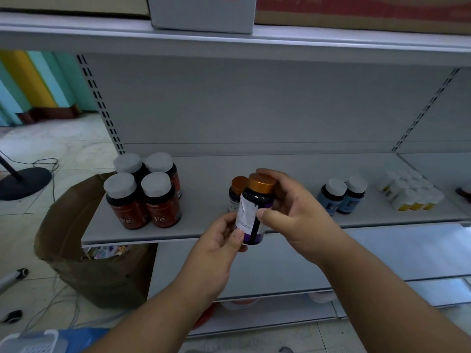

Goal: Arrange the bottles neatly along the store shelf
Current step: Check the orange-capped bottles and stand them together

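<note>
Both forearms reach up from the bottom edge toward the middle of the frame. Between them, the left hand pinches the lower part of a dark bottle with a copper cap, its thumb lying across the white label and the other fingers curled under the base. From the other side, the right hand grips the same bottle, thumb pressed on the label's side and fingers wrapped round behind the cap. This bottle is tilted and held in the air just in front of the grey shelf, above its front edge.

Just behind it, a second copper-capped bottle stands upright on the shelf. Toward the left end, four red-labelled bottles with grey caps stand in a tight two-by-two block. To the right of the hands, two blue-labelled bottles stand side by side, touching, and further right sits a cluster of small white bottles with yellow bands.

Below the shelf's left end, an open brown cardboard box rests on the tiled floor. On the upper shelf, a white carton sits overhead.
</note>
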